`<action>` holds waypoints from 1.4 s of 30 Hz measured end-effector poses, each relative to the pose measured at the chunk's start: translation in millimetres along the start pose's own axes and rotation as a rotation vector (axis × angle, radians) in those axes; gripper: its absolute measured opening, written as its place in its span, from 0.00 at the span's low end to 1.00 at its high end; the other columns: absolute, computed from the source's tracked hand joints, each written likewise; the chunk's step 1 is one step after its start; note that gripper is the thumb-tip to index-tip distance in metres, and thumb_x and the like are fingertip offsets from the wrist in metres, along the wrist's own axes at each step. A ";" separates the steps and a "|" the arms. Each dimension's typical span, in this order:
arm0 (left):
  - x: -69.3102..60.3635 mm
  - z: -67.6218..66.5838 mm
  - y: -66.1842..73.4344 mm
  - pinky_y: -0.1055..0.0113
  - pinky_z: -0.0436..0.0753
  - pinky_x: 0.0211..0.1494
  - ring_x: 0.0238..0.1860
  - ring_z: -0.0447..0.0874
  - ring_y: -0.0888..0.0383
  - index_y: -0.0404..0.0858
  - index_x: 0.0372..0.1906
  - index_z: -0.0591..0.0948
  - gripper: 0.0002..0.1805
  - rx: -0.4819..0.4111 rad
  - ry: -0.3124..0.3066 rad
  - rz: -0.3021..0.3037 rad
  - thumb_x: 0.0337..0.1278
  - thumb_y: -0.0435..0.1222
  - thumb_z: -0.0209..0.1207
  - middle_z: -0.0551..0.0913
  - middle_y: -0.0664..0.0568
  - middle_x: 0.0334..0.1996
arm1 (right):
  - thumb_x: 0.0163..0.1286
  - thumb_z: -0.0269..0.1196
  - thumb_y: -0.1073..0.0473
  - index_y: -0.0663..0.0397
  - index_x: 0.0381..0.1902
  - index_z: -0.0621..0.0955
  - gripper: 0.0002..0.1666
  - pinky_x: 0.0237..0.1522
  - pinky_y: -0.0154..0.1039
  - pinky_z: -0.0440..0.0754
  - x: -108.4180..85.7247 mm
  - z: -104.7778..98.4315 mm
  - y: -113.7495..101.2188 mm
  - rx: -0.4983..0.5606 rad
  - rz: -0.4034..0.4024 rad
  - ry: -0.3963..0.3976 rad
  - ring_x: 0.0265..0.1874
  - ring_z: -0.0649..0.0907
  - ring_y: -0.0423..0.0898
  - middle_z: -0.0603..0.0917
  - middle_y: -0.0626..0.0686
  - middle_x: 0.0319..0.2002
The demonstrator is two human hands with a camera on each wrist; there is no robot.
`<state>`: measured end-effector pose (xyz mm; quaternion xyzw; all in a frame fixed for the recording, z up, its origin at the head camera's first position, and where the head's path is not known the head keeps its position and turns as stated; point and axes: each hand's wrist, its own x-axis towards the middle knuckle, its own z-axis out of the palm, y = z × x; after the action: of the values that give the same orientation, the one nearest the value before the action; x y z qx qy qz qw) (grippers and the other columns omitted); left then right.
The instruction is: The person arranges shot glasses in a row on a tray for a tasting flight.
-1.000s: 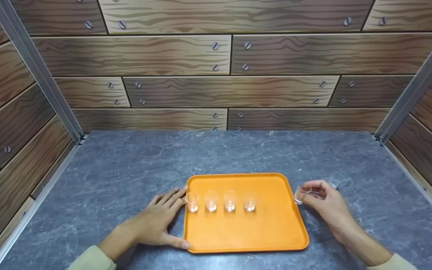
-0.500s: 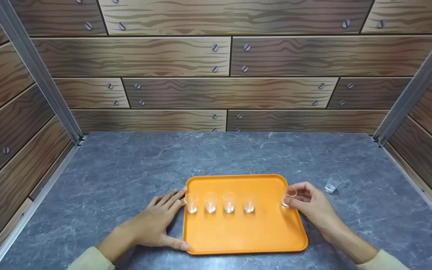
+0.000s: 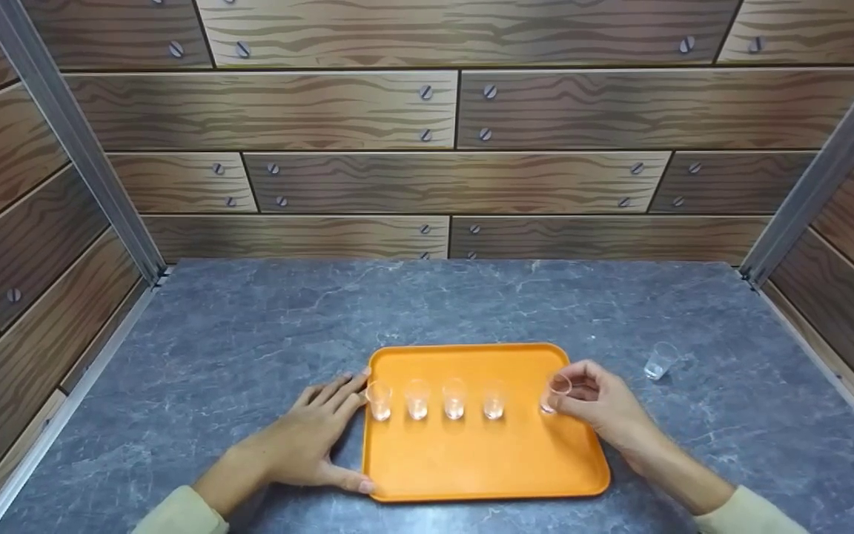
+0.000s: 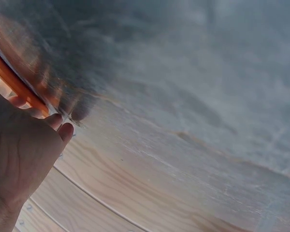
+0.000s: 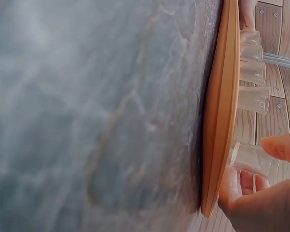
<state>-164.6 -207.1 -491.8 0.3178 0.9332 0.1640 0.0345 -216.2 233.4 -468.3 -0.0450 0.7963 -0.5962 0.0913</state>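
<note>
An orange tray lies on the grey marbled table. Several small clear cups stand upright in a row across it, from the leftmost cup to the cup nearest the middle. Over the tray's right part, my right hand pinches another clear cup between thumb and fingers. In the right wrist view that cup appears close to the tray's surface; whether it touches is hard to tell. With fingers spread, my left hand rests along the tray's left edge, its thumb at the near corner.
One more clear cup stands on the table, beyond the tray's right side. Wood-patterned walls enclose the table at the back and both sides, with metal posts at the corners.
My right hand has carried the pinched cup leftward from beside the tray to over its right part. The cup left on the table has come into full view. My left hand has stayed put.
</note>
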 end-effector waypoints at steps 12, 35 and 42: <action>-0.4 -1.6 0.2 0.29 0.60 0.78 0.85 0.51 0.34 0.38 0.85 0.63 0.65 -0.003 -0.012 -0.010 0.57 0.79 0.62 0.52 0.39 0.88 | 0.69 0.77 0.64 0.65 0.56 0.80 0.23 0.51 0.35 0.85 1.0 9.1 -4.0 -0.011 -0.002 -0.064 0.50 0.86 0.48 0.85 0.57 0.52; -0.1 -2.2 0.8 0.29 0.58 0.78 0.85 0.50 0.34 0.39 0.86 0.62 0.65 -0.018 -0.020 -0.016 0.57 0.79 0.63 0.51 0.39 0.88 | 0.65 0.78 0.67 0.67 0.57 0.79 0.26 0.51 0.35 0.84 1.2 15.6 -2.6 -0.018 0.000 -0.103 0.50 0.85 0.49 0.85 0.57 0.52; -0.1 -1.4 -0.1 0.29 0.58 0.78 0.85 0.50 0.35 0.40 0.85 0.62 0.65 -0.019 -0.025 -0.021 0.56 0.79 0.62 0.51 0.40 0.88 | 0.65 0.78 0.67 0.67 0.57 0.79 0.26 0.51 0.35 0.84 1.8 15.4 -2.4 -0.014 -0.004 -0.116 0.49 0.85 0.48 0.85 0.57 0.51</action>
<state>-164.9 -207.6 -490.5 0.3095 0.9345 0.1684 0.0511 -215.0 217.9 -470.4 -0.0817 0.7938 -0.5872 0.1355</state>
